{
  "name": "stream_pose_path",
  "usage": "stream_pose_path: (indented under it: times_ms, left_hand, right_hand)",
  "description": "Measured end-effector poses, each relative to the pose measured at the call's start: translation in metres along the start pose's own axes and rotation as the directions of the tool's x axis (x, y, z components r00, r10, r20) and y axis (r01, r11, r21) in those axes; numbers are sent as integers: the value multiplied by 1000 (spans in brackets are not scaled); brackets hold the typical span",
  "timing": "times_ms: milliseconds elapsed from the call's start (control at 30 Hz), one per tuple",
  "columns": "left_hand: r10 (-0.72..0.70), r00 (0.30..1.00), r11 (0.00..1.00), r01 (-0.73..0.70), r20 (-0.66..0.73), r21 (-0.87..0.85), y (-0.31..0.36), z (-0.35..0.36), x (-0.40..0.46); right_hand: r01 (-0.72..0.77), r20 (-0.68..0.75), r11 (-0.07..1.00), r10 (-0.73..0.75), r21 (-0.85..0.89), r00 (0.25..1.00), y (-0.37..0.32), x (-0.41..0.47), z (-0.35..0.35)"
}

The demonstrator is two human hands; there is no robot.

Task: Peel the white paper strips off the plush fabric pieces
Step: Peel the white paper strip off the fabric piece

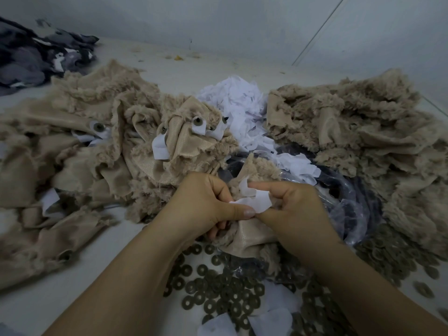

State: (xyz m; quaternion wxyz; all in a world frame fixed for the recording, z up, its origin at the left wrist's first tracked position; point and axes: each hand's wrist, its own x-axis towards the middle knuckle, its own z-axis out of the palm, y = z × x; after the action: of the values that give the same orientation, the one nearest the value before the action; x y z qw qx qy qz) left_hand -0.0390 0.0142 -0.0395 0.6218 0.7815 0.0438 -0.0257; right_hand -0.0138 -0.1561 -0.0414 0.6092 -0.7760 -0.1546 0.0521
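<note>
Hands mid-worktop: left hand (206,202) grips plush piece (244,236), right hand (298,209) pinches paper strip (252,202), long axis roughly left-right. No legible writing.

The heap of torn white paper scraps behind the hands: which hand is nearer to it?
Right. The right hand lies just below the heap of torn white paper scraps; the left hand lies further left.

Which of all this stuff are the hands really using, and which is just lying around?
Using: left hand, right hand, white paper strip, plush piece, unpeeled plush pile.

Lying around: brown rings, peeled paper heap, dark cloth.
</note>
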Motion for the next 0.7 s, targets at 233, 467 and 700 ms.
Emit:
stream_pose_path:
  times_ms: [233, 467, 700]
  left_hand:
    - [15, 1000, 999, -15, -12, 31, 0, -1, 2]
    - [111, 990, 987, -99, -89, 126, -1, 0, 1]
    - [193, 975, 962, -167, -106, 216, -1, 8, 1]
  right_hand:
    - [-11, 82, 996, 4, 90, 997, -2, 0, -3]
    - [-37, 145, 982, 10, 184, 989, -8, 0, -7]
    - [-59, 11, 992, 58, 115, 998, 1, -2, -1]
